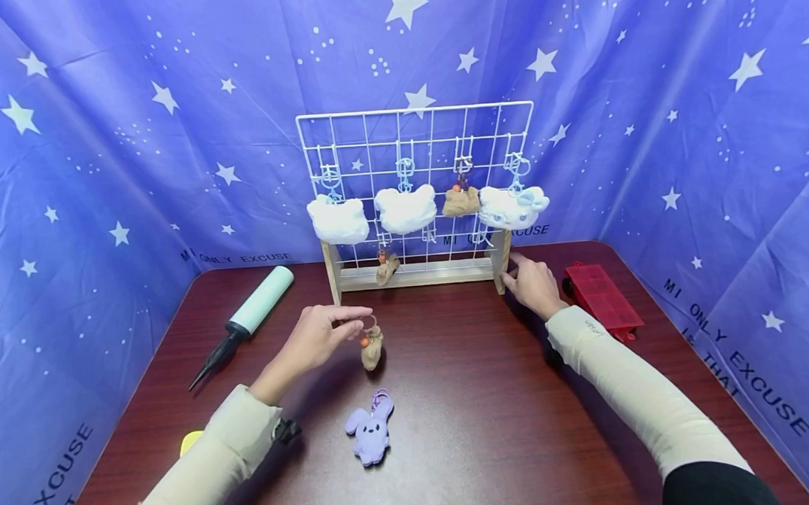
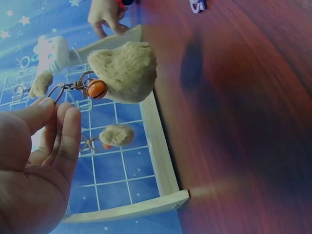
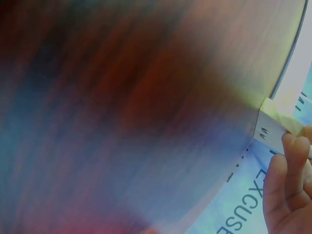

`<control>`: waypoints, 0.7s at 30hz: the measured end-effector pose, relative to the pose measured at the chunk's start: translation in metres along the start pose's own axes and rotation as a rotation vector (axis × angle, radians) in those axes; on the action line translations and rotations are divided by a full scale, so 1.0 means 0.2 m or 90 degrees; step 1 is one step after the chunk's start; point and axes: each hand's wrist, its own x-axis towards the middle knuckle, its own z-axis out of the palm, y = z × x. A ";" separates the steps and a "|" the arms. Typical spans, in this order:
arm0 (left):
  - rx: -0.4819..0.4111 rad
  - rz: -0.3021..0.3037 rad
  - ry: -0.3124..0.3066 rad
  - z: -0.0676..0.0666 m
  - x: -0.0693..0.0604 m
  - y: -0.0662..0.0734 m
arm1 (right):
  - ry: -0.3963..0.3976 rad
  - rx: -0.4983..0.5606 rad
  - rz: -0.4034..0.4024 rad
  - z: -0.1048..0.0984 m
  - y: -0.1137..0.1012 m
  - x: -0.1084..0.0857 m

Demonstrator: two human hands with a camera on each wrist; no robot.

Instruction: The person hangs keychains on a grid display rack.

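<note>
My left hand [image 1: 316, 335] pinches the metal ring of a brown plush keychain [image 1: 371, 349] between thumb and fingers. The plush hangs above the table, with an orange bell [image 2: 96, 89] beside it. My right hand [image 1: 533, 283] grips the right wooden end post [image 1: 502, 259] of a white wire grid rack [image 1: 416, 128]. White plush keychains [image 1: 406, 209] and a brown one [image 1: 462, 202] hang from the rack's hooks. Lower down hangs a smaller-looking brown plush [image 1: 388, 270]. A purple plush keychain [image 1: 370, 438] lies on the table in front of my left hand.
A mint-green hand pump [image 1: 260, 300] with a black nozzle lies at the left. At the right is a red translucent object [image 1: 599, 293]. A yellow item [image 1: 190, 442] is partly hidden by my left sleeve. Blue star-printed curtains [image 1: 235, 102] surround the dark wooden table [image 1: 465, 400].
</note>
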 end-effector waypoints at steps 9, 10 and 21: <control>-0.008 0.015 -0.005 0.03 0.06 0.02 | 0.000 -0.005 0.000 -0.01 0.00 0.00; -0.008 0.017 -0.005 0.04 0.07 0.02 | 0.000 -0.006 -0.001 -0.01 -0.01 0.00; -0.003 0.040 -0.003 0.07 0.14 0.05 | -0.006 -0.004 -0.001 -0.01 -0.01 0.00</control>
